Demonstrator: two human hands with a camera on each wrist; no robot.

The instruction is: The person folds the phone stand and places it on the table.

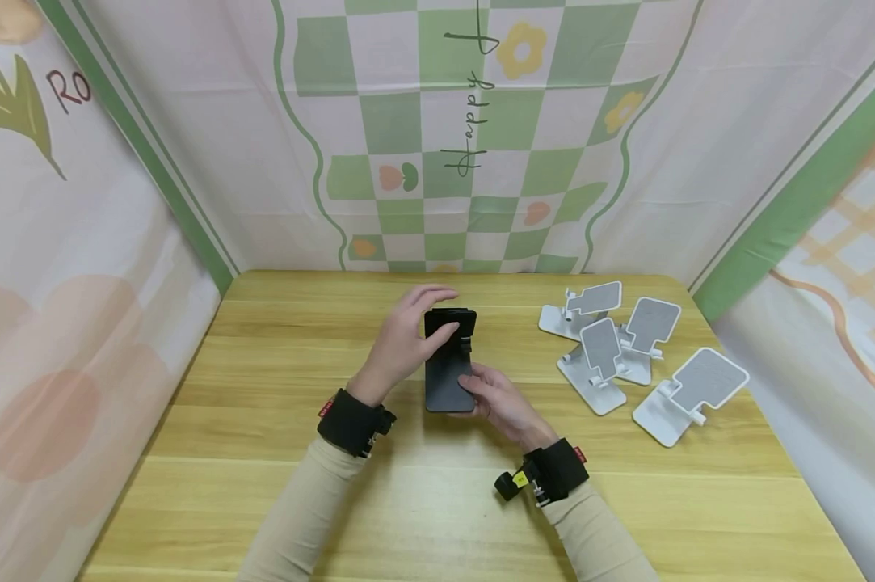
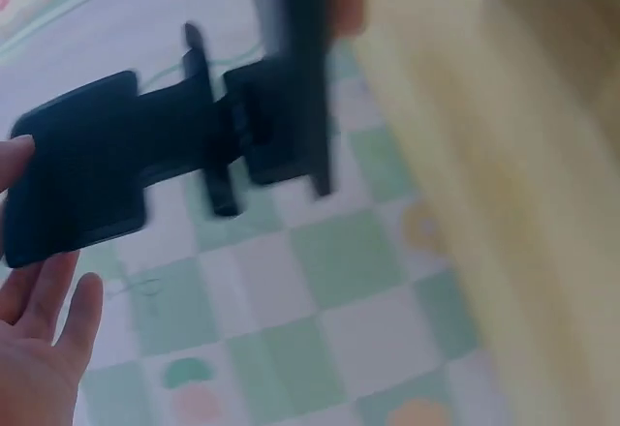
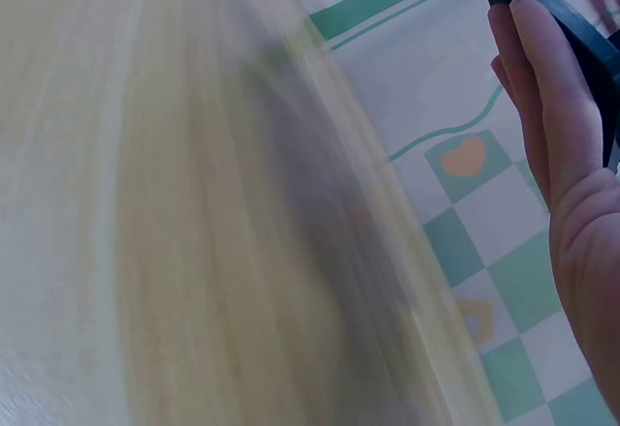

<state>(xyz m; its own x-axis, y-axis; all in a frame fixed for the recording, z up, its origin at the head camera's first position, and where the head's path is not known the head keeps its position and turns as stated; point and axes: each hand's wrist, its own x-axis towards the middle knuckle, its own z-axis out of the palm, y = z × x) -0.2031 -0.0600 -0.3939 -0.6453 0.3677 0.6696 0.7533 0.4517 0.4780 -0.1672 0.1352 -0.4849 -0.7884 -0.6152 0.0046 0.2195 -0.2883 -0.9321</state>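
Observation:
A black folding phone stand (image 1: 446, 373) is held up over the middle of the table between both hands. My right hand (image 1: 506, 406) grips its flat base, thumb on the upper face and fingers beneath. At the upper plate, my left hand (image 1: 402, 341) has its thumb on the face and its fingers around the far edge. In the left wrist view the stand's plate (image 2: 79, 169) is swung out from the base on a hinged neck, with the thumb and fingers at its outer end. The right wrist view shows the right fingers (image 3: 557, 87) straight along the base's underside.
Several white phone stands with grey pads (image 1: 708, 381) stand unfolded in a group on the right of the wooden table (image 1: 262, 388). Patterned cloth (image 1: 386, 121) hangs behind the table and along both sides. Each wrist wears a black strap with a small camera.

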